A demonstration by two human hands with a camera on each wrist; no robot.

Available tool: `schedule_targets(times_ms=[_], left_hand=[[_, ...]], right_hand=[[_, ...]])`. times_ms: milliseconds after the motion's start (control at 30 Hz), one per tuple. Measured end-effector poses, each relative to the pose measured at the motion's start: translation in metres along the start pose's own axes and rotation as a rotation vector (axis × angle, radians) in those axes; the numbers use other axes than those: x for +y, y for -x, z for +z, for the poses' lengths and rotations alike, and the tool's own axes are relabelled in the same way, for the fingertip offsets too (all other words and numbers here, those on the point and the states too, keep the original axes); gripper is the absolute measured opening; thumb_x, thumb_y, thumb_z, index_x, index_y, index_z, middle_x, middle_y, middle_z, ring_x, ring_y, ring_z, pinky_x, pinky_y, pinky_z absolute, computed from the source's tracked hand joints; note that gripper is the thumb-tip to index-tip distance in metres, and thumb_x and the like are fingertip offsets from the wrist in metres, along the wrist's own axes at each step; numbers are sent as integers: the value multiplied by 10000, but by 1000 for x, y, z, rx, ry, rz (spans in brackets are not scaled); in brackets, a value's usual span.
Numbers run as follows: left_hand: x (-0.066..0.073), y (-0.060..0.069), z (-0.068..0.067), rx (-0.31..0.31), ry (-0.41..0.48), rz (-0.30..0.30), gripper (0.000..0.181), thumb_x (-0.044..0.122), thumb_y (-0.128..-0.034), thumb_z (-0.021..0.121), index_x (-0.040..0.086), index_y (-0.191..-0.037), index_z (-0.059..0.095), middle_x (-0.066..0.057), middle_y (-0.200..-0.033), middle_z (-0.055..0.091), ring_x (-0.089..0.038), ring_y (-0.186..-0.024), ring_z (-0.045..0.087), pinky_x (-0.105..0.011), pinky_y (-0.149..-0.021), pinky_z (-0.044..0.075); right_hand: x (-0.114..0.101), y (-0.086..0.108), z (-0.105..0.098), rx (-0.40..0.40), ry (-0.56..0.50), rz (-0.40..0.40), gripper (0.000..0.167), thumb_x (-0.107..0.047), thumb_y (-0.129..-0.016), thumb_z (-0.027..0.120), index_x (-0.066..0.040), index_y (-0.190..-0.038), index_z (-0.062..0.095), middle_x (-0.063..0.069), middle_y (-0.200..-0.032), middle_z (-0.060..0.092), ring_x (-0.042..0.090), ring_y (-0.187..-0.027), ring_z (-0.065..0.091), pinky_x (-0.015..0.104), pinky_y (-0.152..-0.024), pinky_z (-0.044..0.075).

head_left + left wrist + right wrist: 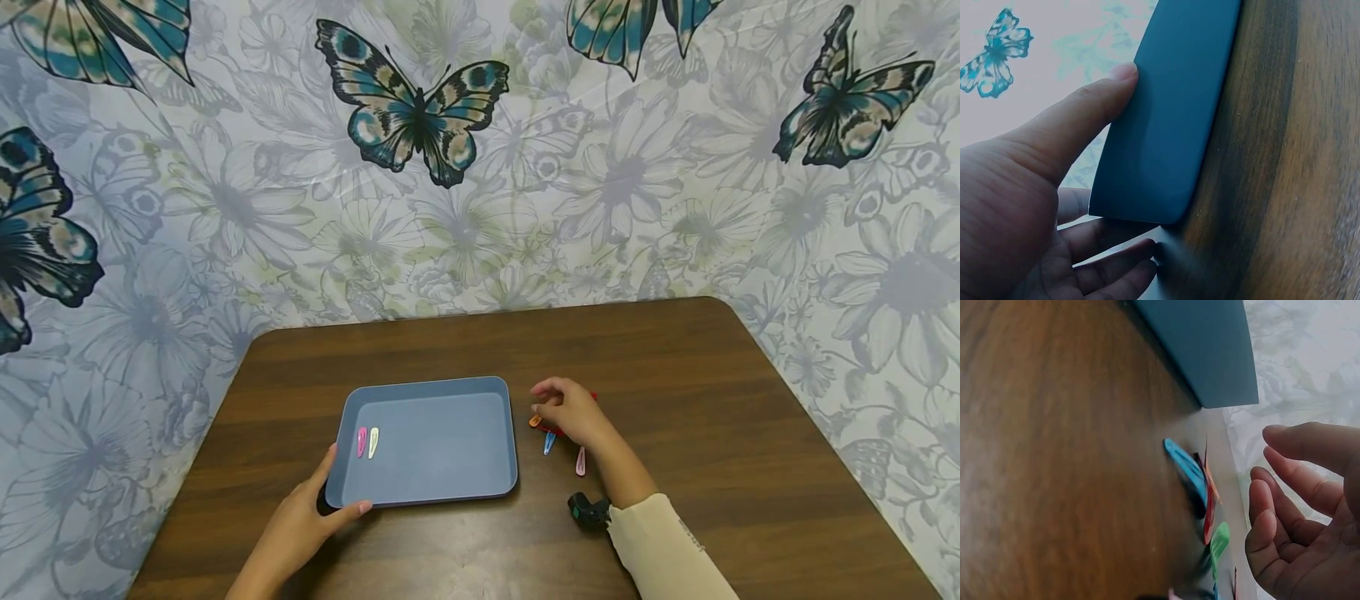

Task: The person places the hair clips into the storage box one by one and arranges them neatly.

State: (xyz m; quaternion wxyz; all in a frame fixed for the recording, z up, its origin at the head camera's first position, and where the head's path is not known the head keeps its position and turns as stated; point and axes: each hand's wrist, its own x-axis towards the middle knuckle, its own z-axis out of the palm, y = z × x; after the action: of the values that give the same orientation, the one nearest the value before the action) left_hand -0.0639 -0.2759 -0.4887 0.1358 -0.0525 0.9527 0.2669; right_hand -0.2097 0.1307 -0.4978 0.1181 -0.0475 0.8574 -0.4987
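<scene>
A blue-grey tray (442,442) lies on the table, with a pink hair clip (362,442) and a cream hair clip (374,442) side by side near its left end. My left hand (300,517) holds the tray's near left corner, thumb on the wall (1166,125). Over a small pile of clips right of the tray hovers my right hand (573,414), fingers loosely bent, nothing visible between them in the right wrist view. The pile has a blue clip (1186,467), a red clip (1209,515), a green clip (1219,540) and an orange clip (535,421).
A light pink clip (581,462) lies nearer the table's front. The black wrist camera (588,511) sits at the right sleeve (667,542). Behind the brown table (637,350) hangs a butterfly-patterned cloth (465,225).
</scene>
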Motion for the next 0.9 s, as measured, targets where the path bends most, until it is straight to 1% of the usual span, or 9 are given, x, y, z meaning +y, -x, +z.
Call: schedule_targets(times_ms=[133,333,500,767,900], left_hand=[[0,0,0,4,-6,1,1180,742,-821,655,141,-1643,58,-367,-1561,327,-586,-1400,371,-712,-1055,382],[0,-1,-1,1,-9,0,1179,742,-823,653,149,-1644,48,-378,-1551,335,-593,-1390,379,-716,-1040,391],[-1,-1,0,-2,-2,-3,1175,744,-825,649,159,-1645,45,-369,-1559,330,-586,-1397,376,-712,-1050,387],[0,-1,-1,-6,3,1,1167,728,-836,651,152,-1644,36,-373,-1561,320,-590,-1399,368,-714,-1053,383],[0,-1,0,-3,7,-1,1170,727,-832,657,150,-1644,42,-373,-1560,322,-586,-1401,368,-710,-1057,383]], right_hand=[[3,0,0,-13,49,-5,255,-135,-908,741,-86,-1155,700,96,-1083,640,189,-929,625,288,-761,502],[8,-1,-2,-40,78,-41,259,-123,-898,749,-76,-1149,706,93,-1122,643,175,-969,633,315,-858,519],[11,-2,-4,-33,94,-43,256,-118,-889,756,-68,-1136,712,105,-1109,620,165,-932,626,291,-822,518],[15,-4,-5,-4,169,-2,236,-149,-891,764,-99,-1116,716,91,-1100,611,168,-927,601,303,-809,508],[16,-5,-4,6,183,4,227,-140,-877,775,-81,-1087,713,93,-1065,611,165,-900,596,292,-795,503]])
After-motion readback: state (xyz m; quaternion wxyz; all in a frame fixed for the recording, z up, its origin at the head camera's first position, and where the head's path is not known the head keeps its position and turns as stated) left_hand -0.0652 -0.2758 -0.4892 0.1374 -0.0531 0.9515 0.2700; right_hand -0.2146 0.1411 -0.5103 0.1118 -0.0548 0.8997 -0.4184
